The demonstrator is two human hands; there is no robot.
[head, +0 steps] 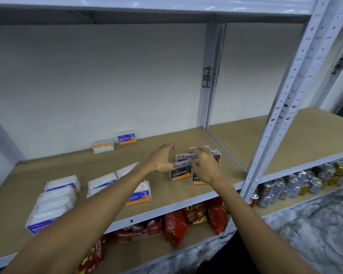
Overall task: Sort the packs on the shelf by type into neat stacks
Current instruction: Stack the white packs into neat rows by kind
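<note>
Closest to the camera, two bare forearms reach up and forward over the front lip of the wooden shelf (pixel 186 194). At the near left of the shelf stands a stack of white "Smooth" packs (pixel 50 208) with a purple label, another white pack (pixel 62 182) just behind it. A little further in lie two more white packs (pixel 102 183), and beside them, partly hidden by the left forearm, a white pack with a purple and orange label (pixel 140 195) stands near the front edge. Beyond these, towards the right of the bay, the dark "Charcoal" packs (pixel 194 165) stand together in a tight cluster — two orange-based ones in front, clear-topped ones behind. The left hand (pixel 161 158) hovers spread at the cluster's left side, its grip open, thumb near the front Charcoal pack; whether it touches is unclear. The right hand (pixel 203 166) lies over the top of the cluster with fingers curled down onto the packs, though the grip cannot be judged closed or loose — motion blur hides it. Far back by the wall sit a small white and orange pack (pixel 103 146) and, just to its right, an upright "Smooth" pack (pixel 126 137). Below the shelf, red chip bags (pixel 194 216) and drink cans (pixel 297 182) fill the lower level.
</note>
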